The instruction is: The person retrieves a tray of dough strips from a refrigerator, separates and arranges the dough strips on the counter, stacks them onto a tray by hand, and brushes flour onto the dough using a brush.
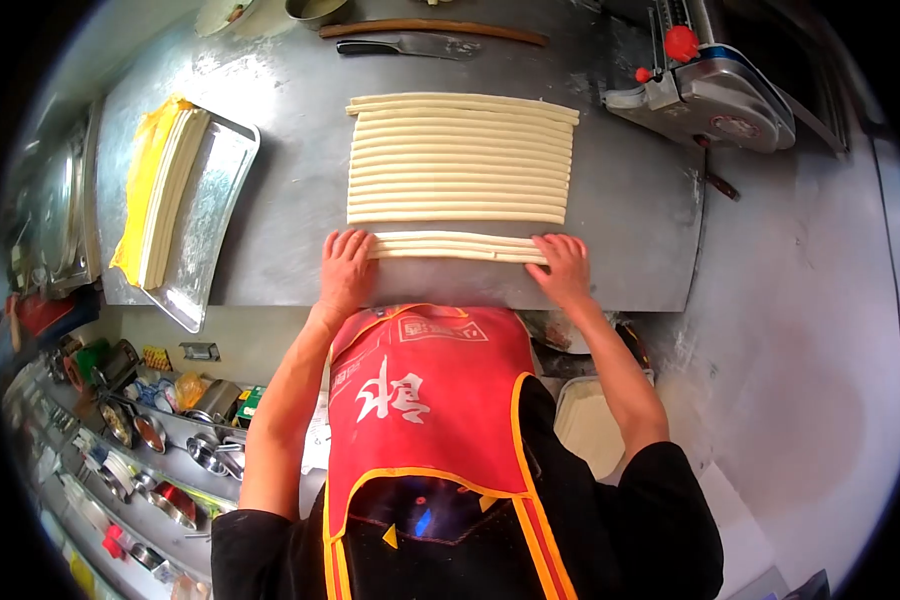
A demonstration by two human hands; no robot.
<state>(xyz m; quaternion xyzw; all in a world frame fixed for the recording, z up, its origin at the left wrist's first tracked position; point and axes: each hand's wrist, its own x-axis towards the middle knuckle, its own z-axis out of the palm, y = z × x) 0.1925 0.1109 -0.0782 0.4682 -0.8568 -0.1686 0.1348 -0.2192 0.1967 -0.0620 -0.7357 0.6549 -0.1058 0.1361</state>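
Observation:
A short stack of pale dough strips lies crosswise near the front edge of the metal table. At its left end my left hand has its fingers closed round the strips. The other end is held by my right hand, with fingers and thumb around it. Just beyond, a block of many parallel dough strips lies side by side, with one strip slightly longer at the far side. Both hands touch only the near strips.
At the left, a metal tray holds more strips beside a yellow cloth. A knife and a wooden stick lie at the back. A machine with red knobs stands at the back right.

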